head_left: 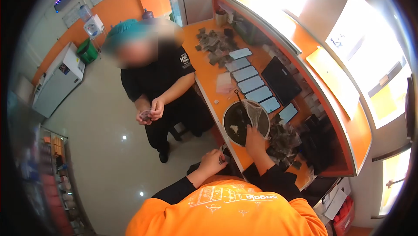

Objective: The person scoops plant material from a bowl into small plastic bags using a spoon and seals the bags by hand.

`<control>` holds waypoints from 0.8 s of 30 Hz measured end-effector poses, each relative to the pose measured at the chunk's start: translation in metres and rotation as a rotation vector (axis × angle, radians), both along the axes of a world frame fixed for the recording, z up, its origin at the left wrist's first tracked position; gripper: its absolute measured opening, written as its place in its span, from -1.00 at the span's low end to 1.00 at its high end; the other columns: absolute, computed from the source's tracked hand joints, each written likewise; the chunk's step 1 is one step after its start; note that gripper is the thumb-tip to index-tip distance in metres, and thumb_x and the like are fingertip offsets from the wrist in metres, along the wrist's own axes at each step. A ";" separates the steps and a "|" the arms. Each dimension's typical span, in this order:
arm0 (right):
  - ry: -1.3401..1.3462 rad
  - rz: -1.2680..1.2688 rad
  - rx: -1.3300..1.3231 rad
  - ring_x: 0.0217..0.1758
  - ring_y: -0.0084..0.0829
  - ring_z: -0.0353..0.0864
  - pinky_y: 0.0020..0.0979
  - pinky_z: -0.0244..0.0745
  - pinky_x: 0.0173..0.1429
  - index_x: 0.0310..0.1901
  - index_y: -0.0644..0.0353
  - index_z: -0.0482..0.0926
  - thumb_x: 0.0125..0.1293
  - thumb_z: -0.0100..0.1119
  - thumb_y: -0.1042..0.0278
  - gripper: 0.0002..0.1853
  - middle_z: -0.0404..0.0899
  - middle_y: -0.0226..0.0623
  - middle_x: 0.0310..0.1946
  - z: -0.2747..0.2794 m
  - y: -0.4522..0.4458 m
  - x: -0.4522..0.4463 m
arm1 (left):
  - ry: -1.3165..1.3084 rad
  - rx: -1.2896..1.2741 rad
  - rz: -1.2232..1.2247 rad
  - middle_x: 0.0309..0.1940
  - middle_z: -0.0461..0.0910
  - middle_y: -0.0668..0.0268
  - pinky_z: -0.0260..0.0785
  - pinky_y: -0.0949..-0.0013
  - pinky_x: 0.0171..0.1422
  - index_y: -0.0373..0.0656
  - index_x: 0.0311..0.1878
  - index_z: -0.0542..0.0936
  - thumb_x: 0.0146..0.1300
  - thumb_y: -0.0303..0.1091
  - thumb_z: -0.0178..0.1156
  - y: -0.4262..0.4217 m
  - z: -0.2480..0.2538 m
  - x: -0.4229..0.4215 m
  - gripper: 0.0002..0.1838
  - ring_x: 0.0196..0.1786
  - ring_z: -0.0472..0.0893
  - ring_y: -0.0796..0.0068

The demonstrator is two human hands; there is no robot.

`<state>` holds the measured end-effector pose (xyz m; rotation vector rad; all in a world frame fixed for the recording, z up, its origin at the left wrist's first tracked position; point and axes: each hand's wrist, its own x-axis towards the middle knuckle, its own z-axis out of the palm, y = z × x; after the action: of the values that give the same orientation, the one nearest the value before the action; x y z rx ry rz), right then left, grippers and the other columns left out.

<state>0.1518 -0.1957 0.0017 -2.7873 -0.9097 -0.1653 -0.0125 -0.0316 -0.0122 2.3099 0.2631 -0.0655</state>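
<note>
An orange surface point(204, 72) ran from twelve to four o'clock. On it, at four o'clock from the view's centre, stood a wide round bowl point(224, 125). The right hand point(256, 142) reached in from the bowl's five o'clock, its back upward. The left hand point(213, 162), curled, hung near the surface's edge, toward seven; whether it held anything was unclear. A dark utensil point(240, 101) leaned over the rim at eleven, beside clear plastic point(256, 110); the right fingertips met there, their exact grip impossible to tell.
</note>
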 end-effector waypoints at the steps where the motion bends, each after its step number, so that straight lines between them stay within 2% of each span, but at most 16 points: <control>1: 0.007 0.019 0.000 -0.08 -0.09 0.64 -0.22 0.61 -0.09 0.18 0.26 0.47 0.21 0.13 0.53 -0.55 0.50 -0.10 -0.11 -0.001 -0.003 0.000 | -0.003 -0.005 0.001 -0.16 0.58 0.17 0.47 0.10 -0.04 -0.09 -0.29 0.58 0.06 -0.17 0.46 -0.002 -0.001 0.000 -0.71 -0.11 0.60 0.04; 4: 0.069 0.100 0.052 -0.08 -0.06 0.63 -0.16 0.60 -0.04 0.13 0.19 0.54 0.19 0.16 0.48 -0.59 0.53 -0.12 -0.12 0.007 -0.013 0.000 | -0.011 -0.021 0.009 -0.16 0.58 0.16 0.47 0.10 -0.05 -0.09 -0.30 0.57 0.06 -0.18 0.46 -0.002 -0.007 0.000 -0.71 -0.11 0.60 0.04; 7: 0.215 0.116 0.110 -0.03 -0.01 0.63 -0.08 0.56 0.00 0.12 0.16 0.59 0.22 0.05 0.54 -0.59 0.58 -0.11 -0.13 0.029 -0.021 -0.009 | 0.014 -0.042 0.013 -0.17 0.59 0.21 0.44 0.06 0.01 -0.07 -0.30 0.57 0.06 -0.18 0.44 -0.004 -0.013 0.000 -0.73 -0.08 0.60 0.05; 8: 0.281 0.104 0.110 -0.03 0.01 0.64 -0.08 0.56 0.01 0.11 0.17 0.60 0.23 0.04 0.54 -0.61 0.59 -0.08 -0.11 0.037 -0.023 -0.010 | 0.025 -0.046 0.016 -0.17 0.59 0.23 0.43 0.05 0.04 -0.05 -0.30 0.57 0.06 -0.17 0.43 -0.003 -0.014 0.001 -0.74 -0.06 0.60 0.06; 10: 0.419 0.081 0.110 -0.03 0.05 0.64 -0.08 0.56 0.02 0.08 0.21 0.62 0.25 0.02 0.54 -0.63 0.61 -0.01 -0.07 0.048 -0.029 -0.015 | -0.008 -0.016 -0.002 -0.17 0.58 0.20 0.45 0.08 -0.02 -0.07 -0.31 0.57 0.05 -0.18 0.45 -0.002 -0.017 0.003 -0.72 -0.10 0.60 0.05; 16: 0.545 0.186 0.222 -0.02 0.13 0.64 -0.11 0.54 0.07 0.11 0.35 0.61 0.28 0.00 0.53 -0.62 0.66 0.13 -0.13 0.030 -0.051 -0.016 | 0.007 0.013 -0.009 -0.16 0.58 0.22 0.45 0.09 -0.03 -0.05 -0.29 0.56 0.04 -0.18 0.47 -0.004 -0.015 0.001 -0.71 -0.08 0.60 0.07; 19: 0.588 0.213 0.320 -0.10 -0.01 0.69 -0.20 0.54 0.02 0.14 0.41 0.58 0.30 0.00 0.53 -0.61 0.67 0.08 -0.26 0.028 -0.050 -0.017 | 0.019 0.031 -0.013 -0.14 0.58 0.23 0.44 0.08 0.00 -0.04 -0.28 0.57 0.05 -0.17 0.46 -0.005 -0.013 0.000 -0.71 -0.06 0.60 0.08; 22: 0.828 0.067 0.411 -0.22 -0.24 0.66 -0.31 0.52 -0.06 0.17 0.43 0.56 0.36 -0.04 0.54 -0.62 0.67 -0.09 -0.26 0.038 -0.045 -0.018 | 0.033 0.042 -0.015 -0.14 0.58 0.24 0.44 0.08 0.03 -0.04 -0.27 0.57 0.06 -0.15 0.45 -0.006 -0.005 0.000 -0.71 -0.04 0.59 0.08; 24: 0.935 0.038 0.577 -0.33 -0.41 0.56 -0.42 0.47 -0.18 0.19 0.43 0.54 0.38 -0.07 0.56 -0.61 0.64 -0.20 -0.25 0.007 -0.049 -0.014 | 0.046 0.053 -0.017 -0.14 0.58 0.24 0.43 0.08 0.05 -0.04 -0.27 0.57 0.06 -0.15 0.45 -0.006 -0.002 -0.001 -0.71 -0.03 0.59 0.08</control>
<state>0.1377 -0.2443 0.0085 -1.9392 -0.5337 0.7039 -0.0139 -0.0372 -0.0146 2.3659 0.2724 -0.1219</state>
